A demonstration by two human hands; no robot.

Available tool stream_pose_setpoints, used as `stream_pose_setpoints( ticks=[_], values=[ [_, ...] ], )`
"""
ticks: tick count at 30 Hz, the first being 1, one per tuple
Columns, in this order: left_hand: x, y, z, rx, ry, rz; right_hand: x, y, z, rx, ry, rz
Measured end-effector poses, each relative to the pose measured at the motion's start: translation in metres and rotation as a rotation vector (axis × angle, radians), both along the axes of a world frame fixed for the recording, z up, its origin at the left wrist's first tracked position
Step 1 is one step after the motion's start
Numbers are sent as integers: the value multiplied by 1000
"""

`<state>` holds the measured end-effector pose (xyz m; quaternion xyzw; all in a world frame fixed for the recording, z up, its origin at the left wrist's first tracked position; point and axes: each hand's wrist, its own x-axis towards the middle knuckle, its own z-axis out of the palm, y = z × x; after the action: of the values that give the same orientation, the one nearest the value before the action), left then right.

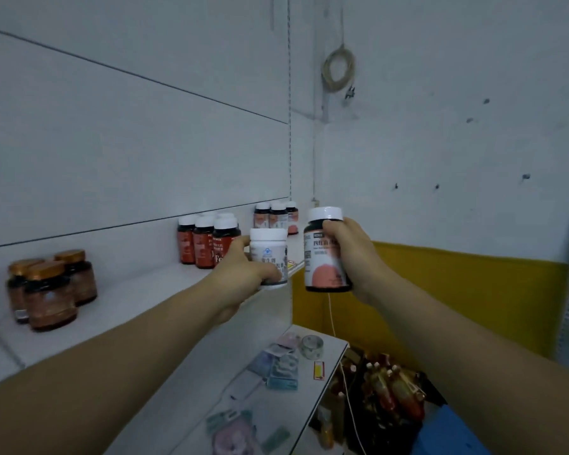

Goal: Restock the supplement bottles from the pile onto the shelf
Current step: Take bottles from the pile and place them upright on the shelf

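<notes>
My left hand (243,274) grips a white bottle with a white cap (268,251) at the front edge of the white shelf (138,300). My right hand (345,251) holds a dark bottle with a pink label and white cap (319,257) in the air, just off the shelf's right end. On the shelf stand three amber jars with gold lids (50,290) at the left, a cluster of dark red-labelled bottles (204,241) in the middle, and pink-labelled bottles (276,215) at the far right back.
A lower shelf (322,372) carries flat packets (280,366) and a tape roll (312,346). A pile of bottles with red contents (391,389) lies on the floor at lower right, beside something blue (450,431). A yellow wall panel (457,297) runs behind.
</notes>
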<state>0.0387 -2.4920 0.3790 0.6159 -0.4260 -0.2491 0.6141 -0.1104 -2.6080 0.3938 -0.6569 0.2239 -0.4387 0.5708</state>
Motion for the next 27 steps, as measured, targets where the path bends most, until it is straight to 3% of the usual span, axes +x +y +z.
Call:
stream_pose_setpoints(
  ticks=[11, 18, 27],
  values=[
    [73, -183, -6, 35, -100, 208, 117, -207, -11, -58, -16, 58],
    [110, -249, -12, 239, -177, 385, 182, -312, -33, -92, 41, 174],
    [119, -307, -24, 297, -171, 575, 233, -388, -44, -222, 59, 428]
  ],
)
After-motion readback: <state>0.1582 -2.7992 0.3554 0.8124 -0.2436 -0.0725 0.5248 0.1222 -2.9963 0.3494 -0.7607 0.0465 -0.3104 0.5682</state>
